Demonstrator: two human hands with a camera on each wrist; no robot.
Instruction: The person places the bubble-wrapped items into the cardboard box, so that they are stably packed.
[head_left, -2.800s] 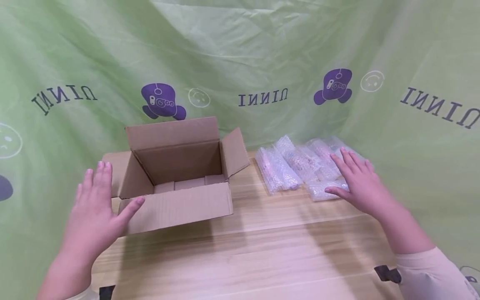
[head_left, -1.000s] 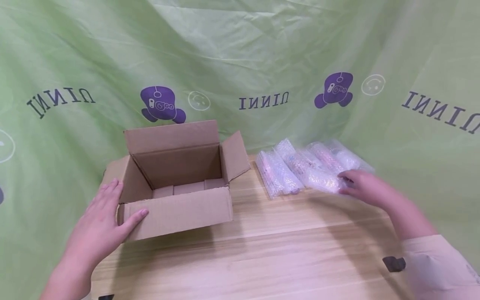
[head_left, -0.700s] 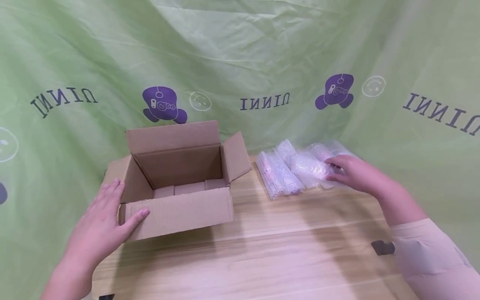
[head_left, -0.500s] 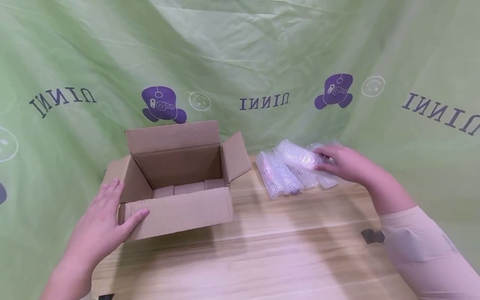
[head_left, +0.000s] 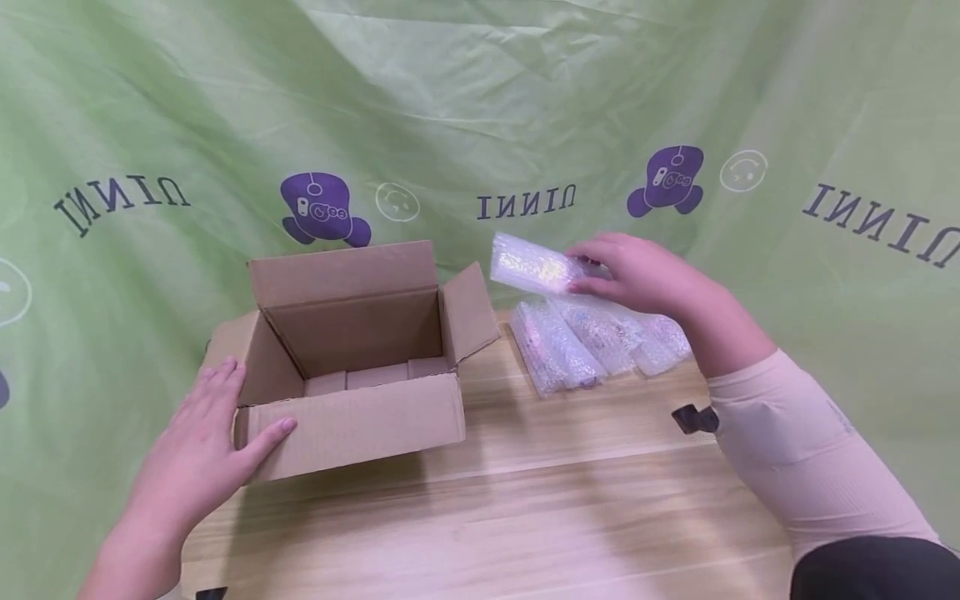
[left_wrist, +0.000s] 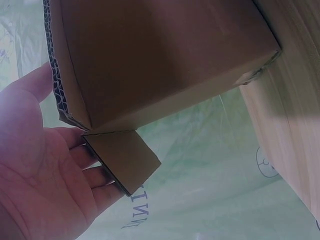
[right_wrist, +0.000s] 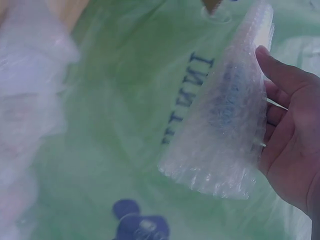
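My right hand pinches a bubble-wrapped package between thumb and fingers, raised above the table to the right of the cardboard box. In the right wrist view, the package is clear and flares wider at one end; what is inside cannot be made out. My left hand rests at the box's front left corner, its thumb over the front flap and its fairly straight fingers along the left flap. The left wrist view has those fingers partly hidden behind a flap. The box stands with its flaps spread, its visible floor bare.
Several more bubble-wrapped packages lie side by side on the wooden table, right of the box. A green printed curtain hangs close behind. The box's right flap sticks out toward the packages.
My right hand has taken the front package from the group, lifted it and carried it left toward the box. My left hand has come down onto the box corner and stayed there.
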